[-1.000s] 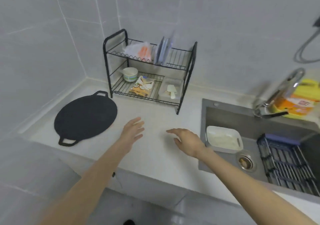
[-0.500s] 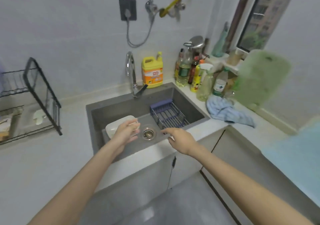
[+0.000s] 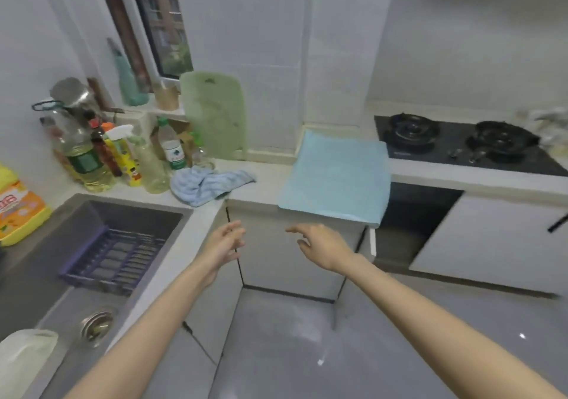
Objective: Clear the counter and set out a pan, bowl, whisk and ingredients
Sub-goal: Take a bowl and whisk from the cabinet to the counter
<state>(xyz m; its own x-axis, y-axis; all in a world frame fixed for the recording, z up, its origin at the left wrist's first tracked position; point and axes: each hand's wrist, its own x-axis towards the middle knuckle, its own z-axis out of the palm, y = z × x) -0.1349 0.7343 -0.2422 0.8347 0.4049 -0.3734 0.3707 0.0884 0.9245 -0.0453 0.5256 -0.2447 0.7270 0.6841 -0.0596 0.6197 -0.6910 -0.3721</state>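
Pale grey counter (image 3: 264, 183); flat light-blue cloth (image 3: 335, 177)

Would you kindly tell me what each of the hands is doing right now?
Left hand: open, fingers relaxed, holding nothing, in the air.
Right hand: open, fingers loosely spread, holding nothing, in the air.

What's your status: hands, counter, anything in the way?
Left hand, right hand open, empty. Counter not cleared: blue cloth, rag, bottles on it. Nothing blocking reach.
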